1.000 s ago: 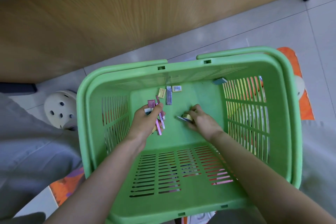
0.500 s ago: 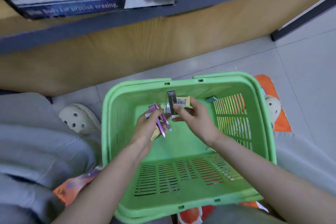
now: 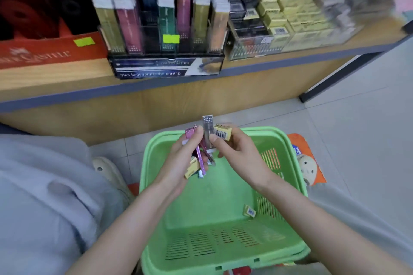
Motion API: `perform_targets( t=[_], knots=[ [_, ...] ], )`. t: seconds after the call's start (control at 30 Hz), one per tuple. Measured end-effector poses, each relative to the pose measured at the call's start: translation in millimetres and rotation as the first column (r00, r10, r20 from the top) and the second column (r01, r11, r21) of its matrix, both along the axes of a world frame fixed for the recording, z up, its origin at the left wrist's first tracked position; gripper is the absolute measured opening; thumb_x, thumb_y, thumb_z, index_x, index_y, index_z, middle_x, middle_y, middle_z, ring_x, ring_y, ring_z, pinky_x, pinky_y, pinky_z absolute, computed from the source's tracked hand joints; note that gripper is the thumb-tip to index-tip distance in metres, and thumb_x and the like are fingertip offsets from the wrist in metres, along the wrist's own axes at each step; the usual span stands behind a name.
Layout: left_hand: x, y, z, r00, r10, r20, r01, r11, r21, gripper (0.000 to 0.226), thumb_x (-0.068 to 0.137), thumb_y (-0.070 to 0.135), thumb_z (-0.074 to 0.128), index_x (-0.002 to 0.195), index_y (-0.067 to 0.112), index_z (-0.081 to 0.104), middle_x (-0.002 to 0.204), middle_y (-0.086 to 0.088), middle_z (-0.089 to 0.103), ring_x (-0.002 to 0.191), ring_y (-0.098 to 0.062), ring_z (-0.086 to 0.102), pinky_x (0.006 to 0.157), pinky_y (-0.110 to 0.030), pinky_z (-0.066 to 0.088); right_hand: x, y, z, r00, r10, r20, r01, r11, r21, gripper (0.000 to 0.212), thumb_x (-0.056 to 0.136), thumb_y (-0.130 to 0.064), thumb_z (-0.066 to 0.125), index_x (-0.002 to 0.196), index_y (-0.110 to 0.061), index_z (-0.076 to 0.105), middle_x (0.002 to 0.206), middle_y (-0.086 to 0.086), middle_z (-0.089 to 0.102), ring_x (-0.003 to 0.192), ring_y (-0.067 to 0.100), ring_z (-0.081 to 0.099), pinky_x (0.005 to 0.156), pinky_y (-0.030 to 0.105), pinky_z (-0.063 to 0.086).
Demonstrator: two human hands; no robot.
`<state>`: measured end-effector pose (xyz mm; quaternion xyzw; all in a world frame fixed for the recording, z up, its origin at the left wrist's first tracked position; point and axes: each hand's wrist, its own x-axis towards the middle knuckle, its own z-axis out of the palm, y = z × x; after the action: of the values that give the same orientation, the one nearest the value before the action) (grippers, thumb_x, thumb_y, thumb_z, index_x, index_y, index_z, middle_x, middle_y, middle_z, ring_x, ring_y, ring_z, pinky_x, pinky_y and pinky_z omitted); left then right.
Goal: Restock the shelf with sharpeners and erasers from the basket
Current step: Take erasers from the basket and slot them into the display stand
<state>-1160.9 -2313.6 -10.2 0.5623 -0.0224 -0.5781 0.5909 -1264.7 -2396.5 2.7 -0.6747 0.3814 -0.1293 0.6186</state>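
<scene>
My left hand (image 3: 178,161) grips a bunch of slim pink eraser packs (image 3: 199,152) and a yellow eraser (image 3: 192,168) above the green basket (image 3: 156,185). My right hand (image 3: 234,152) pinches a grey slim eraser pack (image 3: 207,127) and a yellow boxed eraser (image 3: 222,132) beside it. One yellow eraser (image 3: 249,211) lies on the basket floor near the right wall. On the wooden shelf (image 3: 55,73) stands a display of slim eraser packs (image 3: 161,18) and clear bins of yellow erasers (image 3: 290,13).
A red Faber-Castell box (image 3: 44,51) sits on the shelf at the left. My grey-clad knee (image 3: 40,185) and a cream clog (image 3: 107,169) are left of the basket. An orange item (image 3: 306,158) lies right of it on the tiled floor (image 3: 357,129).
Both hands rose out of the basket with the items they picked up, and came together. The view tilted up from the basket floor until the shelf displays showed.
</scene>
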Motion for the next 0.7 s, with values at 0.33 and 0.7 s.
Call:
perform_targets(
  t=[0.33,0.7],
  knots=[
    [32.7,4.7,67.3,0.999,0.047,0.009,-0.045,0.991,-0.127,0.023,0.078,0.031,0.068,0.081,0.009,0.064,0.056,-0.001,0.051,0.045,-0.010,0.045,0.042,-0.022,0.040,30.5,9.2,78.1,0.979,0.095,0.180,-0.079,0.992,-0.094,0.009,0.096,-0.018,0.049,0.096,-0.016,0.058,0.075,-0.014,0.059,0.067,0.007,0.052,0.061,0.021,0.048],
    [93.9,-10.4,106.4,0.989,0.147,0.029,-0.140,0.977,-0.162,0.021,0.088,0.021,0.059,0.073,0.010,0.069,0.042,-0.005,0.051,0.031,-0.011,0.043,0.029,-0.022,0.037,70.3,-11.7,144.8,0.959,-0.139,0.248,0.187,0.966,-0.180,0.014,0.095,-0.018,0.053,0.082,-0.018,0.048,0.058,-0.011,0.055,0.041,0.007,0.039,0.040,0.018,0.029]
  ],
)
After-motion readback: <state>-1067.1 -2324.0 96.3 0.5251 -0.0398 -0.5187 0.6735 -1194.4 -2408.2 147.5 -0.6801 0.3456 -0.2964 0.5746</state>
